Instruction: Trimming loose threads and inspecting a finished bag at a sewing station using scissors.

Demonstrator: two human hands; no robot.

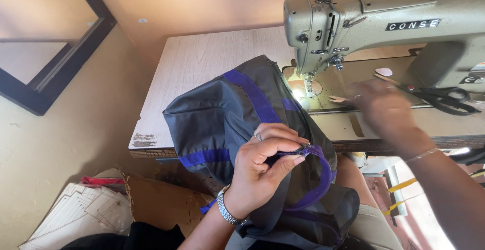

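Grey fabric bag [237,108] with purple trim sits bunched across your lap and the front edge of the sewing table [202,58], its top reaching toward the needle of the sewing machine [384,28]. Your left hand [262,164] pinches the purple zipper [313,154] between thumb and fingers, gripping it firmly. Your right hand [384,108] is blurred above the machine bed, near the black scissors [444,98]; you cannot tell whether it is clenched or loose. Cardboard and paper patterns [86,209] lie on the floor at your left.
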